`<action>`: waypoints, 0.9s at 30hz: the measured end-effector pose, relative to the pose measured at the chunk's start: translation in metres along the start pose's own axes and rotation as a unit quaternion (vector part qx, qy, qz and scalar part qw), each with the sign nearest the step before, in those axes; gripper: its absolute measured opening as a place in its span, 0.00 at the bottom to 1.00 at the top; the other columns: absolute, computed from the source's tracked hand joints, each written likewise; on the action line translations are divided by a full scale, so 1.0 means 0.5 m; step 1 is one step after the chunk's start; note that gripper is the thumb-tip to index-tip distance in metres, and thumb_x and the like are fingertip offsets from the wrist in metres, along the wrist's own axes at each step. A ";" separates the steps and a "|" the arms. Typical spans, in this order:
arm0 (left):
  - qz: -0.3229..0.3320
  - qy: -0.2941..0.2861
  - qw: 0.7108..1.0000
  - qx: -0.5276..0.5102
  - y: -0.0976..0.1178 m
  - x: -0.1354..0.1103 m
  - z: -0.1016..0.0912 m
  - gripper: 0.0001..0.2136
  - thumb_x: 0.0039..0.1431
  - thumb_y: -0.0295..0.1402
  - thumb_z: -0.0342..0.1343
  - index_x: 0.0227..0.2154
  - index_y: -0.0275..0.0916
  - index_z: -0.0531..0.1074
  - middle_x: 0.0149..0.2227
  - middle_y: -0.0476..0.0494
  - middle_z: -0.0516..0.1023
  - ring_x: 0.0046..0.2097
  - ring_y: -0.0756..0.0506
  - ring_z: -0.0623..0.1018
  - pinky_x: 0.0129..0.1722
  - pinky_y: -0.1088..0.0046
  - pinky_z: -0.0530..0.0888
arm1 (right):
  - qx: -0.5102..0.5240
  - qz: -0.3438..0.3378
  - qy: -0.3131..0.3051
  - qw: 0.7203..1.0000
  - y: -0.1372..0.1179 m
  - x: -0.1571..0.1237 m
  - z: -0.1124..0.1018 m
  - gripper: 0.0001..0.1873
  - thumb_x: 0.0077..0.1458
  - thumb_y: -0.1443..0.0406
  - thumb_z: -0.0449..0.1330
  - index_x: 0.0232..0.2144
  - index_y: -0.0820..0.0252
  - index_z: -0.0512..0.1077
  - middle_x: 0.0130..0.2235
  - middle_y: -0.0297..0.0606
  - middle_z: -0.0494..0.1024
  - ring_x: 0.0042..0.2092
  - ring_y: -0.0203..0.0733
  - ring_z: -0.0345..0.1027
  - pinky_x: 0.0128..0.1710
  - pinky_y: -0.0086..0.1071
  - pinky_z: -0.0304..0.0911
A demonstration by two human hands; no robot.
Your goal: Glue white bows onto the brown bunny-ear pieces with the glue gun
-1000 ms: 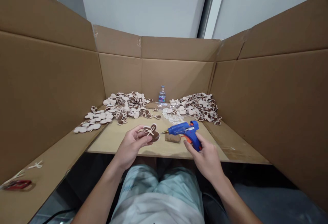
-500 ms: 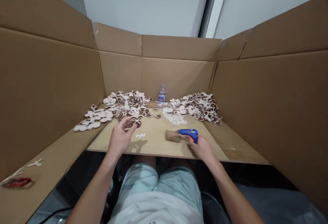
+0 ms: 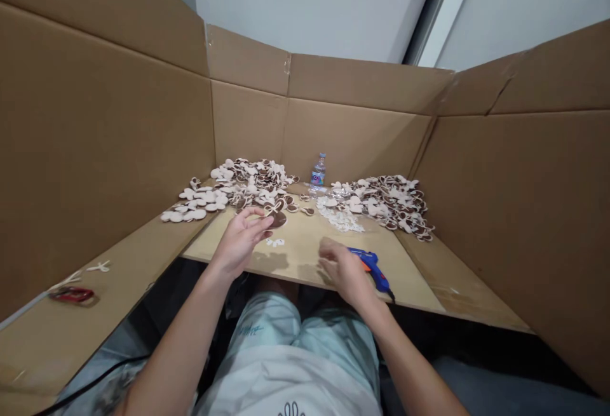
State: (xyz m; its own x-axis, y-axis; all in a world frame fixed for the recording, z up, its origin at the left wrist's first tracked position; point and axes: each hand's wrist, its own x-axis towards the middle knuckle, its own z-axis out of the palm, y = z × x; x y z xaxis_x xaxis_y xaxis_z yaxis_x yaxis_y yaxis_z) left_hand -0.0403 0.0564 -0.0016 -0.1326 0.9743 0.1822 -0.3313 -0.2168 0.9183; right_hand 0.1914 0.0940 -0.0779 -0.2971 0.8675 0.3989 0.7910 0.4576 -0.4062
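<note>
Tall corrugated cardboard panels (image 3: 114, 130) box in the tabletop (image 3: 305, 238); behind them stand a pale grey wall (image 3: 305, 3) and a white vertical frame (image 3: 448, 13).

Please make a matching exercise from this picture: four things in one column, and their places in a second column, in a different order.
Things:
1. glue gun
2. water bottle
3. brown piece with a white bow
4. red object

Places:
A. in the left hand
B. on the cardboard shelf at the far left
C. beside the right hand
D. at the back, between the two piles

Pairs: 1-C, 2-D, 3-A, 4-B
</note>
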 end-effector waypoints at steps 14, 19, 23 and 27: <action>-0.003 -0.010 0.999 -0.052 0.014 -0.010 0.000 0.14 0.44 0.33 0.68 0.31 0.39 0.68 0.30 0.50 0.79 0.35 0.50 0.77 0.35 0.76 0.70 | 0.048 -0.128 -0.299 0.945 -0.047 0.260 0.136 0.16 0.61 0.60 0.57 0.49 0.60 0.69 0.51 0.41 0.72 0.47 0.45 0.70 0.45 0.43 0.69; -0.005 -0.020 0.998 -0.057 0.015 -0.011 -0.001 0.14 0.44 0.32 0.68 0.31 0.39 0.68 0.30 0.50 0.79 0.33 0.51 0.77 0.34 0.77 0.70 | 0.042 -0.136 -0.320 0.937 -0.044 0.276 0.139 0.17 0.61 0.60 0.58 0.51 0.61 0.68 0.51 0.42 0.72 0.47 0.45 0.70 0.45 0.43 0.69; -0.008 -0.026 0.998 -0.058 0.017 -0.014 -0.001 0.13 0.46 0.31 0.67 0.32 0.38 0.68 0.30 0.50 0.80 0.32 0.51 0.77 0.34 0.77 0.71 | 0.048 -0.138 -0.304 0.941 -0.044 0.282 0.150 0.17 0.61 0.60 0.58 0.51 0.61 0.68 0.51 0.43 0.72 0.47 0.45 0.70 0.46 0.44 0.69; -0.010 -0.030 0.998 -0.061 0.022 -0.018 0.003 0.13 0.46 0.31 0.67 0.31 0.38 0.69 0.30 0.50 0.80 0.33 0.50 0.78 0.34 0.76 0.71 | 0.060 -0.135 -0.278 0.949 -0.043 0.286 0.161 0.17 0.61 0.60 0.57 0.51 0.61 0.68 0.52 0.42 0.71 0.48 0.45 0.70 0.46 0.44 0.69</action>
State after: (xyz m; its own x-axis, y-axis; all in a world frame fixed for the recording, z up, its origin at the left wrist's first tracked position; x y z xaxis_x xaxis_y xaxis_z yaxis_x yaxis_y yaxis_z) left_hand -0.0414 0.0452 0.0071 -0.0706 0.9796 0.1880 -0.4442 -0.1996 0.8734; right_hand 0.0888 0.2237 -0.0786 -0.7431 0.6689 0.0187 0.5897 0.6678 -0.4543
